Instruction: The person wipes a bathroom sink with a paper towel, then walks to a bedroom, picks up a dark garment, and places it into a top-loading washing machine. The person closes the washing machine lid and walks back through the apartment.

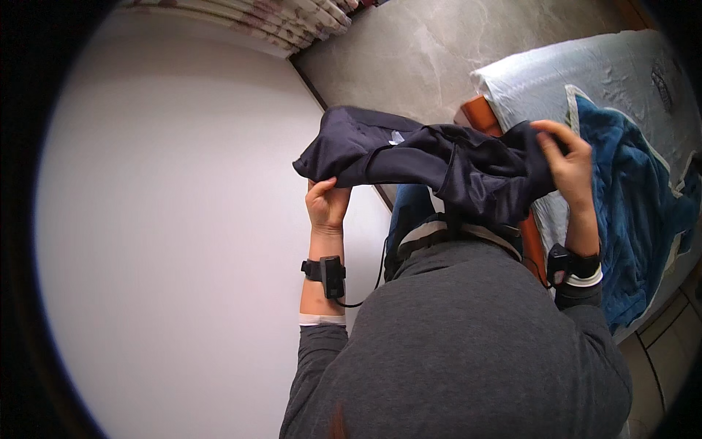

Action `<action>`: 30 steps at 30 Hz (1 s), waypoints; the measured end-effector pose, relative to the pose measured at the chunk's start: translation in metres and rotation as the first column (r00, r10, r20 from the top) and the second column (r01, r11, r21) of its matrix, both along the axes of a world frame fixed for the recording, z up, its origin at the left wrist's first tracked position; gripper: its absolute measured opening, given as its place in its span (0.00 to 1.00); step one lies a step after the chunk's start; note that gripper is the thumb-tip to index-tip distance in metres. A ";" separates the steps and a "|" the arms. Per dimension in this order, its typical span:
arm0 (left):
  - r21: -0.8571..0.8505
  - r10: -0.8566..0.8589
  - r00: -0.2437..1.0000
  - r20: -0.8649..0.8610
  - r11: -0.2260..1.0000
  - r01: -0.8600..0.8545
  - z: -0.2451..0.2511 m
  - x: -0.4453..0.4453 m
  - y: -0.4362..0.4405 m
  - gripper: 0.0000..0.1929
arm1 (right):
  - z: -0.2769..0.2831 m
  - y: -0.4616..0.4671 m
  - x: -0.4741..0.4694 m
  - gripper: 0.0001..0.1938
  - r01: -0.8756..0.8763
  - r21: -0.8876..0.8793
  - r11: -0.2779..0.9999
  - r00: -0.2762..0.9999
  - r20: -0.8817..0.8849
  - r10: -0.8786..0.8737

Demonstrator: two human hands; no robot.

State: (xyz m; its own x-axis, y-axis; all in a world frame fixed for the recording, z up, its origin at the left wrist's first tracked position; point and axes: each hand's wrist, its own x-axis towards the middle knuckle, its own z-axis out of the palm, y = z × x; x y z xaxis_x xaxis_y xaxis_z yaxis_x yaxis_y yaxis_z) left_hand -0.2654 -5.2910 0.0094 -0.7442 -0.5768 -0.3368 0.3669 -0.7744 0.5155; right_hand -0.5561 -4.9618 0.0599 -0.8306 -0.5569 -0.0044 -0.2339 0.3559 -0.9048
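A dark navy garment (406, 159) with a small white label is stretched sideways in front of my waist, its fabric creased and hanging in folds. My left hand (327, 204) grips its lower edge near the left end, thumb on top. At the other end my right hand (567, 159) pinches the cloth between thumb and fingers. Which part of the garment each hand holds cannot be told. A black strapped device sits on each of my forearms near the wrist, with a cable running from it.
A white wall (164, 219) fills the left side. To the right stands a bed with a wooden frame (481, 114), a pale shiny cover (548, 71) and a rumpled blue blanket (625, 208). Floral curtains (274, 22) hang over the grey marbled floor (395, 60).
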 end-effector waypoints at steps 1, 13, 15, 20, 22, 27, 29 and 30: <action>0.030 -0.001 1.000 0.018 1.000 0.000 -0.006 0.002 -0.003 0.35 | -0.005 0.000 -0.005 0.08 0.089 -0.092 0.992 0.994 -0.050 -0.094; -0.184 -0.454 0.889 -0.065 0.881 0.436 -0.046 0.040 -0.015 0.35 | 0.045 0.084 0.026 0.18 0.658 -0.688 0.307 0.538 0.144 -0.831; -0.136 -0.536 0.839 -0.096 0.842 0.522 -0.046 0.038 -0.012 0.36 | 0.068 0.102 0.037 0.16 0.593 -0.745 0.305 0.582 0.135 -0.802; -0.144 -0.707 0.695 0.131 0.680 0.719 -0.041 0.003 0.023 0.36 | 0.125 0.137 0.039 0.14 0.554 -0.794 0.251 0.558 0.131 -0.819; -0.006 -0.663 0.705 0.251 0.728 0.686 -0.035 -0.009 0.034 0.22 | 0.125 0.136 0.040 0.14 0.484 -0.793 0.371 0.553 -0.051 -0.832; 0.129 -0.626 0.669 0.400 0.761 0.635 -0.040 -0.016 0.042 0.09 | 0.128 0.110 0.055 0.13 0.436 -0.731 0.525 0.675 -0.120 -0.728; 0.020 -0.549 0.465 0.695 0.661 0.750 -0.045 -0.011 0.046 0.23 | 0.142 0.095 0.068 0.13 0.460 -0.602 0.653 0.639 -0.287 -0.714; -0.114 -0.338 0.335 0.880 0.535 0.837 -0.043 -0.009 0.045 0.34 | 0.149 0.083 0.081 0.13 0.334 -0.496 0.801 0.689 -0.451 -0.567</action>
State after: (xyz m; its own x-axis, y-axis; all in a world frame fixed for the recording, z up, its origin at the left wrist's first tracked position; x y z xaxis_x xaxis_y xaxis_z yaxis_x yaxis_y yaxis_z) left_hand -0.2742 -5.2459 -0.0340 -0.5868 -0.3179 -0.7447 -0.7483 -0.1385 0.6487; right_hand -0.4748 -4.8791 0.2086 -0.7613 0.0237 0.6480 -0.6241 0.2445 -0.7421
